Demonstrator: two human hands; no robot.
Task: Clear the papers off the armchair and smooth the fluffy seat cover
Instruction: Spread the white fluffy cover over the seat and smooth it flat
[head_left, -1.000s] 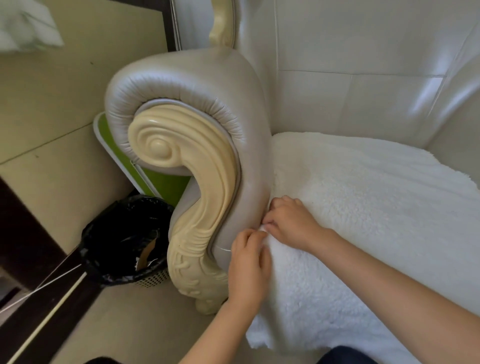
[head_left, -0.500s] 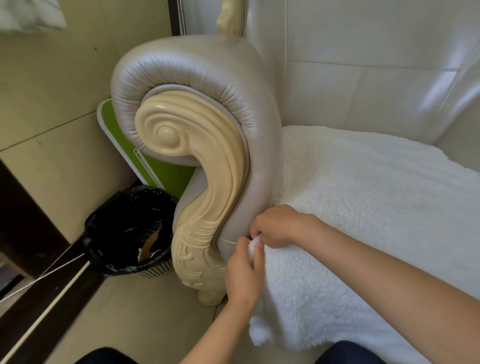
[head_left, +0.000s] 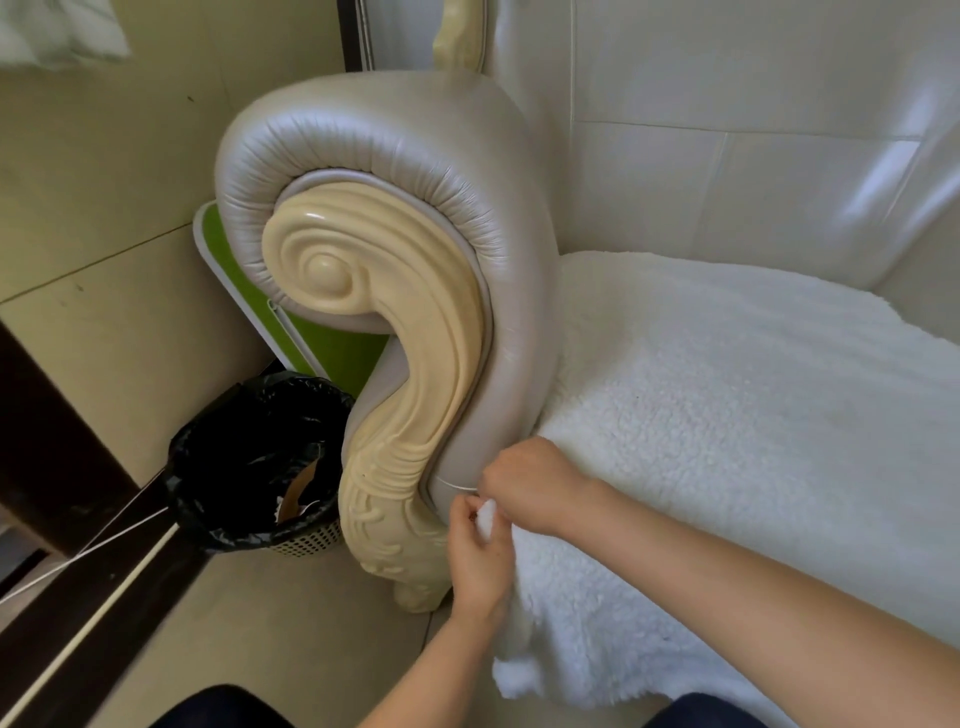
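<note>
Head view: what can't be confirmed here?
- Fluffy white seat cover: right side cut off by the frame edge, so papers there cannot be ruled out.
- Cover corner: hidden by left hand and right hand; grip unclear.
- Black-lined bin: contents too dark.

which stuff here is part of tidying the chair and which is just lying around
Part of the job:
fluffy seat cover
armchair
left hand
right hand

Just lying about:
black-lined waste basket
green board behind the armrest
white cord on the floor
</note>
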